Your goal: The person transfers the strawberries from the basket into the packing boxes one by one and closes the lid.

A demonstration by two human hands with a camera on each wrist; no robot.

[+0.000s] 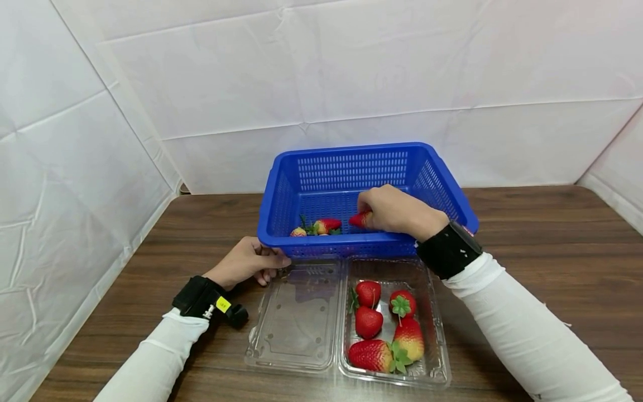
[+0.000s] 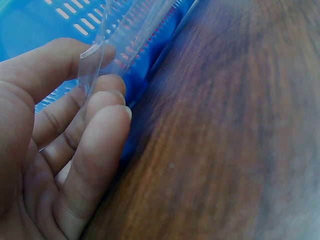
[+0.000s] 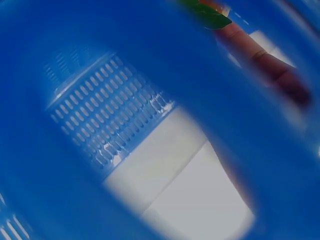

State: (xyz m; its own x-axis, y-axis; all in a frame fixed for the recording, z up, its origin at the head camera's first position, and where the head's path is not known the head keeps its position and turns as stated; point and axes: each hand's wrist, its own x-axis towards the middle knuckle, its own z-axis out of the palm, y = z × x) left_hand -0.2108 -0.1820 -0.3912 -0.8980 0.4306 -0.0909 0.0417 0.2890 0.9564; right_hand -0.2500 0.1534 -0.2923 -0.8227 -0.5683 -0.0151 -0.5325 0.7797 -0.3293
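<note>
My right hand (image 1: 397, 211) reaches into the blue plastic basket (image 1: 346, 149) and pinches a red strawberry (image 1: 359, 219) just inside its near wall. In the right wrist view a green leaf (image 3: 212, 16) shows beside a finger; blue plastic fills most of that view. My left hand (image 1: 248, 261) pinches the far left corner of the clear plastic lid (image 1: 301, 324), close to the basket's near left corner. The left wrist view shows the lid's edge (image 2: 90, 70) between thumb and fingers. Joined to the lid, the clear clamshell tray (image 1: 438, 335) holds several strawberries (image 1: 369, 322).
More strawberries (image 1: 327, 225) lie at the near left inside the basket, partly hidden by its rim. White cloth (image 1: 321, 67) hangs behind and on both sides of the brown wooden table (image 1: 532, 240).
</note>
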